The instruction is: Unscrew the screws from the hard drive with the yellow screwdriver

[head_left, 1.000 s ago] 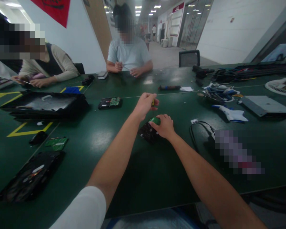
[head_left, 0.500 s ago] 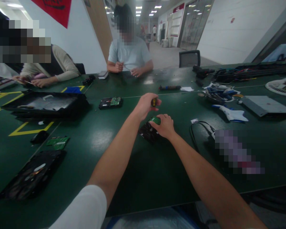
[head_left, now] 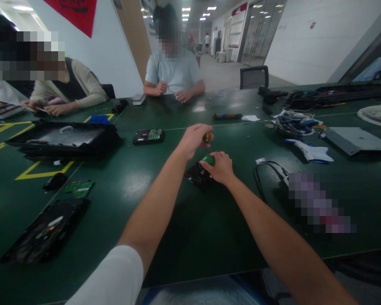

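Note:
My left hand is closed around the yellow-and-black handle of a screwdriver, held upright above the far side of a hard drive. The screwdriver's tip is too small to make out. Black with a green circuit board on its upper face, the drive lies on the table in front of me. My right hand grips the drive's right side, its thumb over the board.
A second hard drive lies farther left, near a black tray. An opened drive and a loose circuit board are at the left. A metal box, a glove and a cable lie right. Co-workers sit across.
The whole view has shifted slightly. Both hands keep almost the same place at the hard drive, with the screwdriver still in the left one.

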### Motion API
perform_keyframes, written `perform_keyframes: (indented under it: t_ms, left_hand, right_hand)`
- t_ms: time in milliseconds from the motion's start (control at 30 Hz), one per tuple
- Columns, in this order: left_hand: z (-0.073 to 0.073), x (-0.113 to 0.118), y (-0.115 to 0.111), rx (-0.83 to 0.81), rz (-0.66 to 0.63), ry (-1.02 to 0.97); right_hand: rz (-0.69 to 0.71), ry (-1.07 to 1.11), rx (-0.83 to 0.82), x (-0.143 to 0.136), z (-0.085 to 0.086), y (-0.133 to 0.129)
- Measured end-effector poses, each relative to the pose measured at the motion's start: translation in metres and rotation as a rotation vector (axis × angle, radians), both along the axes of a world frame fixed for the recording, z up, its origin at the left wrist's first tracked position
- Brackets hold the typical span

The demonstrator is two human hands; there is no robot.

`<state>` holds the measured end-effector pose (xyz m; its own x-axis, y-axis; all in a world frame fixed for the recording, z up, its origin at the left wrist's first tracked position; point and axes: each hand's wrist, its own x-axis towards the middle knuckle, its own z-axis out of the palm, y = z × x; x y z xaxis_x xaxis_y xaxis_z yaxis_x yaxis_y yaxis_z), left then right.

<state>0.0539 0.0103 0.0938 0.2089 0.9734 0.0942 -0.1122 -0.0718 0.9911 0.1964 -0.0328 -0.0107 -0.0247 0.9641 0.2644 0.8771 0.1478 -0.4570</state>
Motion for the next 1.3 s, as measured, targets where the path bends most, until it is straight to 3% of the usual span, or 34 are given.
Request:
perform_keyframes:
  t_ms: [167,333,533,867,1100,1300]
  left_hand:
    - [-0.0013,0.0018,0.0008,-0.038,0.011,-0.077]
    - [-0.0004,0.0006,0.0008,0.062,0.095,0.051]
    - [-0.0023,0.0025,0.0012,-0.079,-0.038,-0.108]
    - [0.0006,0.0017,0.0014,-0.007,0.051,-0.017]
    - [-0.0037,0.0031,0.0030,-0.079,0.019,-0.140]
    - [-0.0024,0.0010,0.0044,0.024,0.077,0.016]
  right_hand:
    - [-0.002,-0.005,0.004,-0.0005,0.0001,-0.0003]
    - [0.004,0.008,-0.002,-0.0009,0.0000,0.0006]
    - [-0.007,0.002,0.002,-0.0008,0.0005,-0.0004]
    - [0.001,0.002,-0.002,0.0001,-0.0026,0.0031]
    - [-0.006,0.003,-0.011,-0.0009,-0.0006,0.0007]
    - [0.001,0.000,-0.004,-0.0009,-0.0008,0.0008]
